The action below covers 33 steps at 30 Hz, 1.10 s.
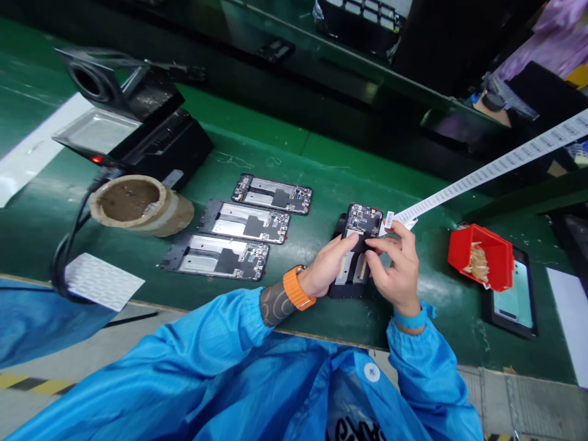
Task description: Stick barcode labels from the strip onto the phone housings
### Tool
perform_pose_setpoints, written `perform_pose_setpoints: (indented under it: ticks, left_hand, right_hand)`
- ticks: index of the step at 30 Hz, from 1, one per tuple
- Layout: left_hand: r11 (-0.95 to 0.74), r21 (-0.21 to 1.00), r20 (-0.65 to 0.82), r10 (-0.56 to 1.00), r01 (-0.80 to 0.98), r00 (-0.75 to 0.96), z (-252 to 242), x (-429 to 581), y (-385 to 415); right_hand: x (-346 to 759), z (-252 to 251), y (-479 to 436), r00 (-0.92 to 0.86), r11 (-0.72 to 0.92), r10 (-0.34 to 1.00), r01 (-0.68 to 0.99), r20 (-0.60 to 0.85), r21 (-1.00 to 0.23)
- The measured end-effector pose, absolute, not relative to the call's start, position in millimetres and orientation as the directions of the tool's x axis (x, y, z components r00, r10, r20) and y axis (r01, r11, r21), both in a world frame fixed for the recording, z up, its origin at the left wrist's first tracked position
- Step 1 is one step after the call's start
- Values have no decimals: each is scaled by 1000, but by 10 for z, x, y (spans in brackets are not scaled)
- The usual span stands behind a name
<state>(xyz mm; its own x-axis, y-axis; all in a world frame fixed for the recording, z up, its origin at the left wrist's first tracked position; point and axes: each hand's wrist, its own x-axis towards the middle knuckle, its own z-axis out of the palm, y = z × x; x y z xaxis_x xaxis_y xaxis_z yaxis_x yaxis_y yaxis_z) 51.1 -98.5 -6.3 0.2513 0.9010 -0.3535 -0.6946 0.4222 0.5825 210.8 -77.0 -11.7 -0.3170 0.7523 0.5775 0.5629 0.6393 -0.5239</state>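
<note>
An opened phone [364,218] with its circuit board showing lies before me on the green bench, on top of a black piece. My left hand [328,264] grips its left side, with the thumb laid across the middle. Over the right side, my right hand [395,266] has thumb and index finger curled close together near the phone's middle; what is between them is too small to make out. A small white barcode label [389,219] sits at another right fingertip, beside the end of a long barcode label strip [491,168].
Left of the phone lie three more opened phones [275,195]. Further left stand a cardboard tube [172,213] and a black device [160,144] with a red light. On the right, a red bin [500,260] holding tan pieces stands by a dark-framed tray [533,306].
</note>
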Motion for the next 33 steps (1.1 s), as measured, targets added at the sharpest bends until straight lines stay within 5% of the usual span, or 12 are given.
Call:
perform_pose_setpoints:
  ticks: [10, 17, 25, 33]
  left_hand:
    - [436, 639, -306, 900, -634, 310, -95, 517, -1007]
    - [553, 454, -445, 820, -699, 359, -143, 475, -921]
    - [602, 383, -389, 793, -700, 469, -120, 478, -893]
    - [576, 463, -371, 816, -674, 442, -199, 475, -920]
  right_hand:
    - [2131, -88, -759, -328, 647, 750, 547, 575, -531]
    - [2090, -102, -755, -249, 623, 754, 564, 607, -542]
    - [2069, -114, -746, -230, 589, 786, 560, 574, -583]
    - [2057, -148, -730, -180, 549, 805, 589, 566, -593]
